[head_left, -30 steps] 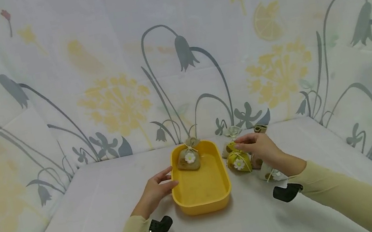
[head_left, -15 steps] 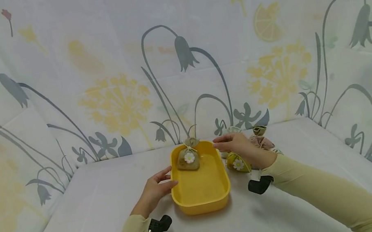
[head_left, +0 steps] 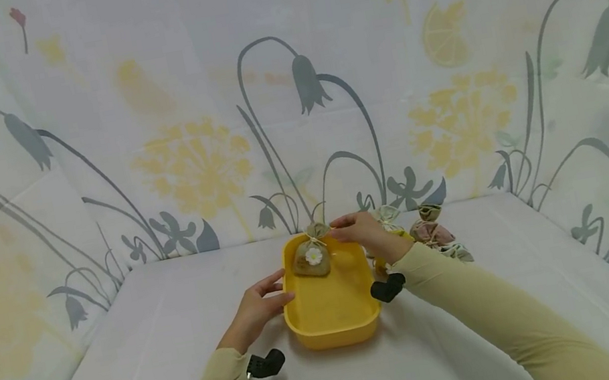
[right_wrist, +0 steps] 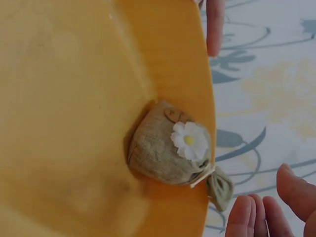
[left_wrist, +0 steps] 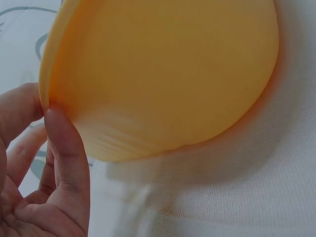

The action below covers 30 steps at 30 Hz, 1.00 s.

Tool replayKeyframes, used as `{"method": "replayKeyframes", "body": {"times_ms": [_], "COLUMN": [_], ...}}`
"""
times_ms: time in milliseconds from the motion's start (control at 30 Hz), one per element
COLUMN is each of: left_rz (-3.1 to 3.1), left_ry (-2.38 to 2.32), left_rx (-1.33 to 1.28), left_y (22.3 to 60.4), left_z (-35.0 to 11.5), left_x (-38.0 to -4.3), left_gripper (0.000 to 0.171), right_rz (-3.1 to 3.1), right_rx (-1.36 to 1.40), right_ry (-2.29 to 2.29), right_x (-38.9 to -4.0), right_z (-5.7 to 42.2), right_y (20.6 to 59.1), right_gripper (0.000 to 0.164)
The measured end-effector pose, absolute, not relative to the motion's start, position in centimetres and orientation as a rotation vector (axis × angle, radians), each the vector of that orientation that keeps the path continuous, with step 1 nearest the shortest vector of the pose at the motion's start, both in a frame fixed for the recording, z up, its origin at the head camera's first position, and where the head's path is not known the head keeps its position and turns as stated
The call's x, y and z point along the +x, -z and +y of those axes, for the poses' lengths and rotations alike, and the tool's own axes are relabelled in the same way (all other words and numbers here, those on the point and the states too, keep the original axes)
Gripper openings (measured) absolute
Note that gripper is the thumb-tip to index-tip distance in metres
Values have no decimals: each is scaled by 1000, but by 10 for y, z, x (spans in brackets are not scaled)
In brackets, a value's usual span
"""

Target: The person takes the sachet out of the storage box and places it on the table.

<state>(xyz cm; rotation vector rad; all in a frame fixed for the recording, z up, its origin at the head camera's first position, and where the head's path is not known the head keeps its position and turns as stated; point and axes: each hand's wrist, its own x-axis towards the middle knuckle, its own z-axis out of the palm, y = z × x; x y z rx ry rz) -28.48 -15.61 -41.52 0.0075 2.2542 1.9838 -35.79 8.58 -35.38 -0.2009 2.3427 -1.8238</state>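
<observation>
A yellow plastic tub [head_left: 339, 338] stands on the white-covered table. Thumb and fingers of my left hand [head_left: 255, 309] pinch its left rim; the left wrist view shows the thumb [left_wrist: 66, 148] against the wall. Inside the tub, a grey-green cloth sachet [right_wrist: 158, 148] with a white flower leans on the far wall. Its tied neck pokes above the rim. My right hand [head_left: 370, 234] reaches over the tub's far right corner, beside that neck. In the right wrist view its fingers [right_wrist: 242, 219] and thumb are apart from the sachet and hold nothing.
Right of the tub lie several more sachets: a pink one [head_left: 433, 232], a pale one [head_left: 387, 216] and a yellow one [head_left: 404, 236] partly behind my right arm. A flower-printed cloth [head_left: 203, 167] hangs behind the table.
My right hand has left the yellow sachet and moved left, over the tub's rim to the grey-green sachet's neck. The left hand stays on the rim.
</observation>
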Motion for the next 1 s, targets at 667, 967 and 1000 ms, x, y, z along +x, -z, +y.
{"method": "replayKeyframes", "body": {"times_ms": [667, 967, 1000], "left_rz": [2291, 2290, 2289], "left_ry": [-1959, -1937, -1939], "left_rx": [3, -10, -19], "left_y": [414, 415, 415], "left_z": [-156, -157, -158], "left_x": [-285, -288, -288], "left_gripper": [59, 60, 60], "right_rz": [2423, 2224, 2211], "right_rx": [-135, -224, -236], "right_ry": [1646, 1732, 1736], "right_x": [-383, -380, -380], "right_z": [62, 56, 55], "right_y": [371, 363, 362], "right_gripper": [53, 50, 48]}}
